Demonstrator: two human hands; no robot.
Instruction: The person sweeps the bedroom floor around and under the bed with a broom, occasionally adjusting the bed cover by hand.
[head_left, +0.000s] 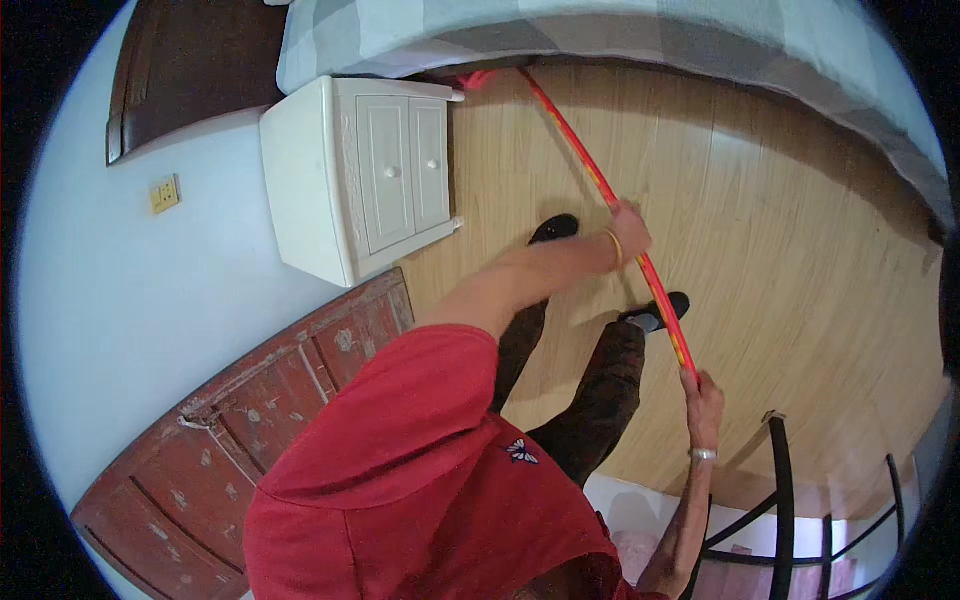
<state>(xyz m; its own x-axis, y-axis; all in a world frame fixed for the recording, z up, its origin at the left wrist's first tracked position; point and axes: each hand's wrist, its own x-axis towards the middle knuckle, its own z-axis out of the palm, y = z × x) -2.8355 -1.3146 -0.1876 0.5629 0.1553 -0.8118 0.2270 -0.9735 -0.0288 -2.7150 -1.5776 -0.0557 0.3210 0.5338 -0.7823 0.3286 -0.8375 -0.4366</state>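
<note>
A long red and yellow pole runs slantwise over the floor, its far end at the lower edge of the bed. My left hand grips it around the middle, my arm stretched forward across my body. Further down, my right hand is closed around the near end. Beside the pole's far end, a red piece shows between the bed and the nightstand; whether it is joined to the pole cannot be seen. The space beneath the bed is hidden.
A white two-door nightstand stands left of the pole, against the wall. The bed with a grey-checked cover spans the far side. A worn red wooden panelled piece is at left. A black metal frame stands at lower right on wood-look flooring.
</note>
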